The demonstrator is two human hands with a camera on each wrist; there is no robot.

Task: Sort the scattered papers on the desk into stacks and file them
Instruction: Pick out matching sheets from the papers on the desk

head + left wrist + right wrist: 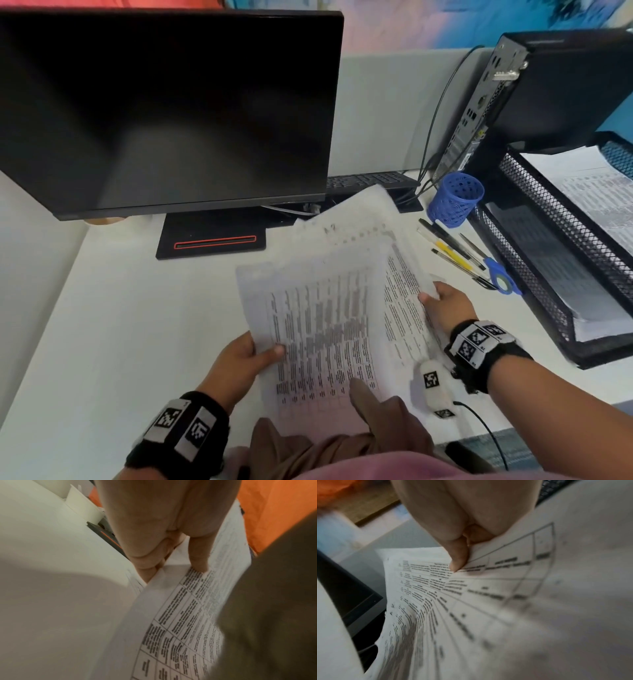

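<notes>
Both hands pinch the papers [329,308], left hand [239,363] at their left edge, right hand [445,305] at their right.

Left hand [239,363] and right hand [445,308] gripping printed papers [329,308], mesh tray [548,219] at right

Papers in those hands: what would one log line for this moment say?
step: gathering sheets | left hand: pinches papers | right hand: pinches them too | mesh tray: already holds sheets
</notes>
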